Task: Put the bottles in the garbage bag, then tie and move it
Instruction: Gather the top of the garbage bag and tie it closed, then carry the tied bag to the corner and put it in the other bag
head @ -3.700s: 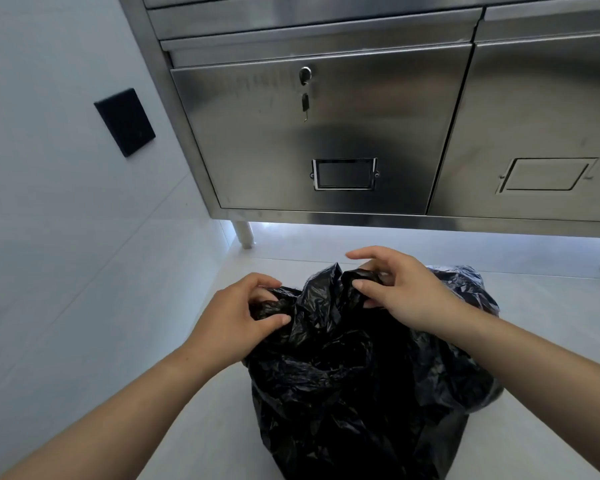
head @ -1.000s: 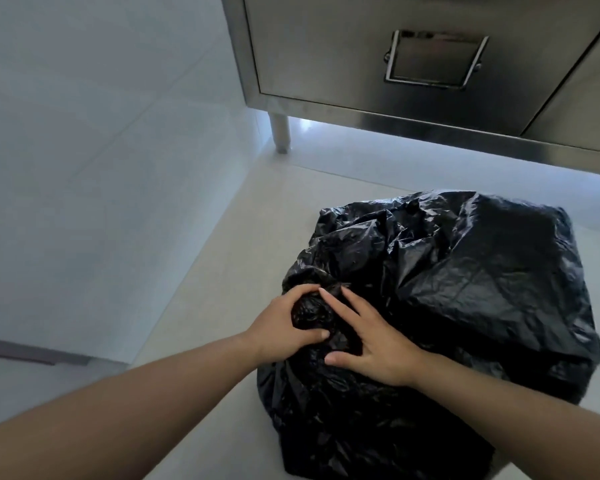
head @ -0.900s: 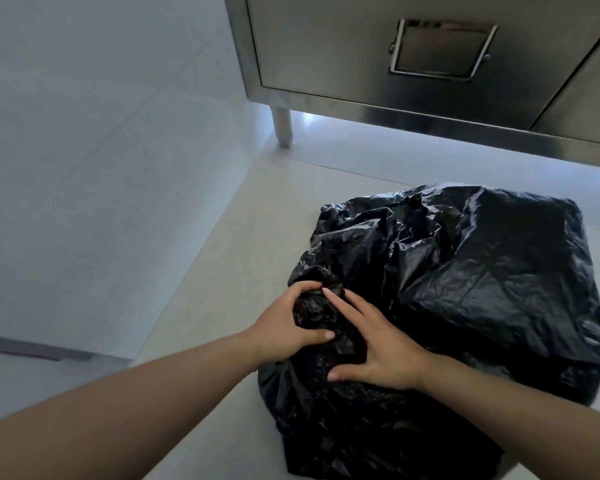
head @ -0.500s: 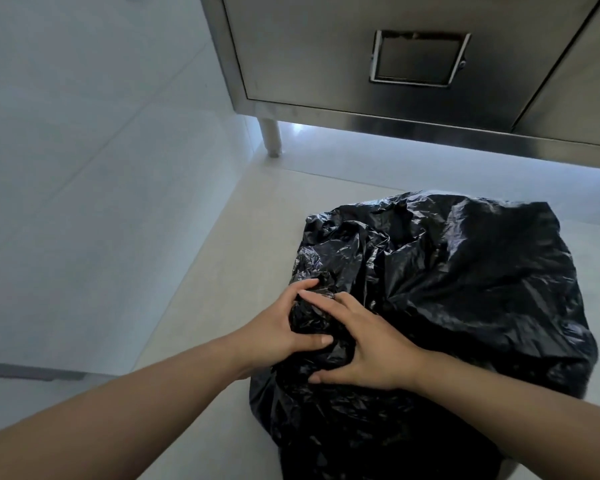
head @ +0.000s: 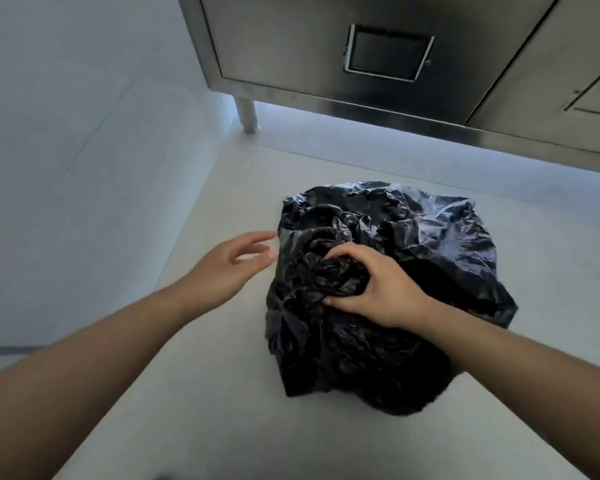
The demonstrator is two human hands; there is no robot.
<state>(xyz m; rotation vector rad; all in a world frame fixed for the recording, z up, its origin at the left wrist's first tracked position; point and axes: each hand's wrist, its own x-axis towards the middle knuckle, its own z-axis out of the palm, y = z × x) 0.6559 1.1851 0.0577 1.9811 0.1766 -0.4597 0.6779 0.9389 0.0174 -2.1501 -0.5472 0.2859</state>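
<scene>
Clerk: Item one, the largest?
Me: Steel cabinet (head: 326,39), raised on a round leg (head: 246,114), with a framed label holder (head: 388,53) on its door. Pale floor (head: 222,410) beneath, pale wall (head: 66,150) to my left.

Clerk: Item two?
Me: Black garbage bag (head: 430,244), crumpled, lying on the floor in front of the cabinet, its gathered neck (head: 326,271) bunched on the near-left side. Contents cannot be seen.

Clerk: Item three?
Me: My right hand (head: 378,289), fingers curled tight around that bunched neck, pressing down on the bag.

Clerk: Item four?
Me: My left hand (head: 229,268), fingers spread loosely, holding nothing, just beside the bag's left edge. Whether the fingertips touch the plastic, I cannot tell.
</scene>
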